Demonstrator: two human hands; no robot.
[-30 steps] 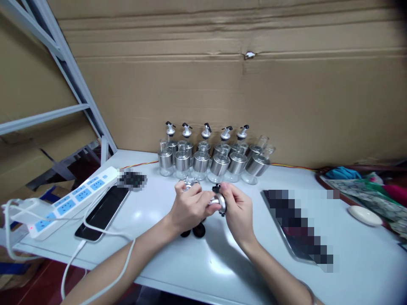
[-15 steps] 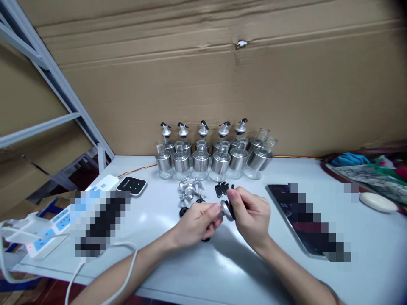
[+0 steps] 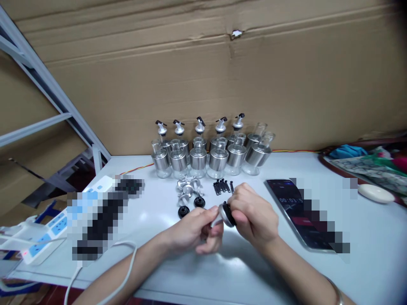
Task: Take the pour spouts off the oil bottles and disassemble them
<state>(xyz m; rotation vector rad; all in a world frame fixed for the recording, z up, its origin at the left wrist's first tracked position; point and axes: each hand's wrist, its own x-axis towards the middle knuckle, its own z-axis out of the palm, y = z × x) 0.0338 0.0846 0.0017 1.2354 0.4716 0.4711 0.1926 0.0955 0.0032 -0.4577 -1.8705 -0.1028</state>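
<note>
My left hand (image 3: 197,231) pinches the narrow nozzle of a silver pour spout (image 3: 222,214) between thumb and fingers, above the table. My right hand (image 3: 254,215) is closed on the black stopper (image 3: 229,215) at the spout's wide end; its fingertips are partly hidden. The two parts sit against each other; I cannot tell how tightly. Just beyond my left hand lie two loose black stoppers, one nearer (image 3: 183,211) and one farther (image 3: 199,202). Behind them is a pile of silver spouts (image 3: 187,190). Several small black levers (image 3: 221,186) lie beyond my right hand.
Glass bottles with steel bands (image 3: 218,161) stand in two rows at the back, several topped with spouts. A phone (image 3: 291,207) lies right, near a white oval object (image 3: 375,193). At left are a power strip (image 3: 60,224) and a white cable (image 3: 130,271). Cardboard (image 3: 159,76) rises behind.
My right hand has turned, its thumb moving from the top of the black stopper to lower down, knuckles now uppermost. The left hand keeps hold of the spout. The view has shifted slightly.
</note>
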